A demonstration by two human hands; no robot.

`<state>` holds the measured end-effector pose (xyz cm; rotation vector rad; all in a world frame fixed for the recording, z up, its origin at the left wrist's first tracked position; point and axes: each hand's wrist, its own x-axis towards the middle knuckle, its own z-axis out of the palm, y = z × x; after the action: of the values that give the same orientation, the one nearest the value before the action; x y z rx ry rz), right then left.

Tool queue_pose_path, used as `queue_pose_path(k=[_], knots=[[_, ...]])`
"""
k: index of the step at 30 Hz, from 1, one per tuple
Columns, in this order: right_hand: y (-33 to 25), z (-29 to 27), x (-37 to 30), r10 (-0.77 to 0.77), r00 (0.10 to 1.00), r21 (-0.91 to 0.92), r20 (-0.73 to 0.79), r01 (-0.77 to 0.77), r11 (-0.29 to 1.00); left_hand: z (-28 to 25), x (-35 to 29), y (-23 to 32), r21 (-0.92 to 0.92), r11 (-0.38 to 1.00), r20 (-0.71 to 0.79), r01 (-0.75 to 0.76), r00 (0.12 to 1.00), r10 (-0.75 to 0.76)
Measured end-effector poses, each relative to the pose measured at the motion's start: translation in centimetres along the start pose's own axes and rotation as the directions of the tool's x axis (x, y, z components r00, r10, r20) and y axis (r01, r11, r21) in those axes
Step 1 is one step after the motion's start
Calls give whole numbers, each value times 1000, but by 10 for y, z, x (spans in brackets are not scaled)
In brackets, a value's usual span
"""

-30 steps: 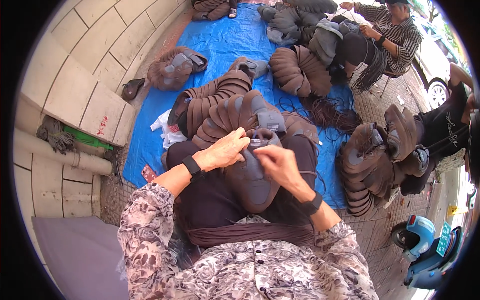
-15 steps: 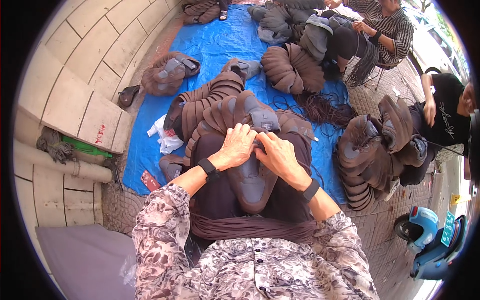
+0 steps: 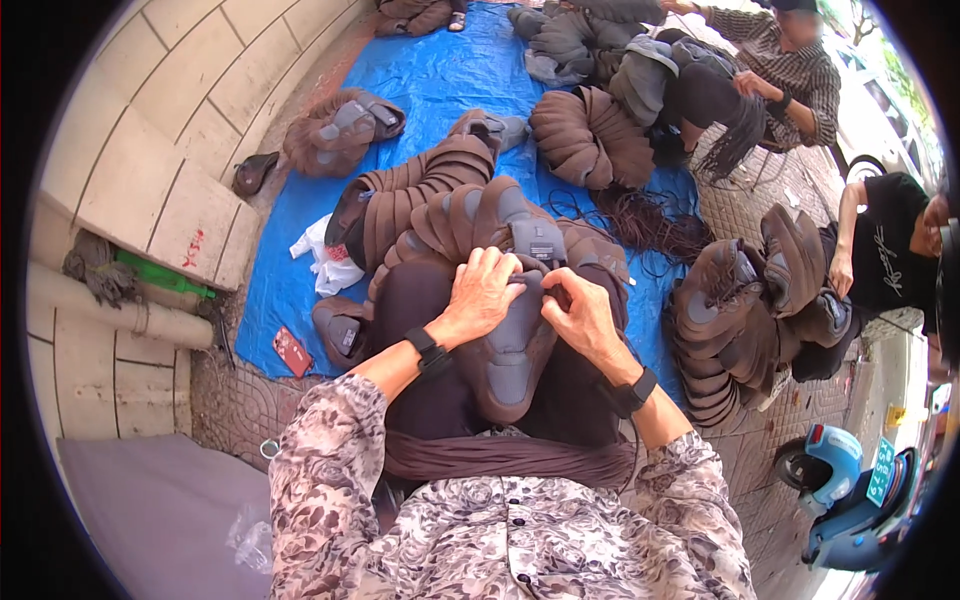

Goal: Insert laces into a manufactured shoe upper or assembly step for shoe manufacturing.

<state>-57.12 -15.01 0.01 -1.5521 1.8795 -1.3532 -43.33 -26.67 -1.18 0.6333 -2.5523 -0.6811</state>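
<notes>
The person's left hand (image 3: 482, 292) is nearly closed, fingers curled and thumb pressed in, gripping the far end of a brown and grey shoe upper (image 3: 505, 368). The right hand (image 3: 578, 312) is drawn into a pinch at the right side of that same end; whether a lace also lies between its fingertips is too small to tell. The upper rests on the person's lap, between the thighs, toe toward the body, by the near edge of the blue tarp (image 3: 440, 75).

The likeliest trouble is slipping: only the far end is gripped, so if the left hand loosened or the knees parted, the toe could slump between the legs. With the hands so close, one might also tug the edge out of the other's pinch.

Cords (image 3: 510, 460) lie bunched across the lap just below the toe, and a loose strand could catch on the upper. Toward the tarp's right edge, a heap of laces (image 3: 660, 222) looks prone to knotting if dragged.

A stack of uppers (image 3: 470, 222) sits just beyond the knees; a shifting leg could topple it. Near the tarp's near left corner, a red phone (image 3: 293, 352) lies where a careless foot might tread.
</notes>
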Motion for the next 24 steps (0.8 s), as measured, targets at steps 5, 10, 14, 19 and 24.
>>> queue_pose_path(k=[5,10,14,19,24], knots=[[-9,-9,4,-46,998,-274,39,55,960,8,9,-7,-128,991,-169,-49,985,27],[-41,1,-3,102,994,-57,48,-99,993,-36,-2,-18,42,984,-11,172,985,-172],[-31,44,8,-11,987,13,160,9,1000,-37,-2,-25,-142,963,146,228,967,-207],[-23,54,10,-78,943,-8,323,85,996,-45,2,-32,-223,967,198,126,977,-81],[0,83,-15,28,961,-57,276,-13,998,-39,-8,-18,-220,972,156,85,986,-51]])
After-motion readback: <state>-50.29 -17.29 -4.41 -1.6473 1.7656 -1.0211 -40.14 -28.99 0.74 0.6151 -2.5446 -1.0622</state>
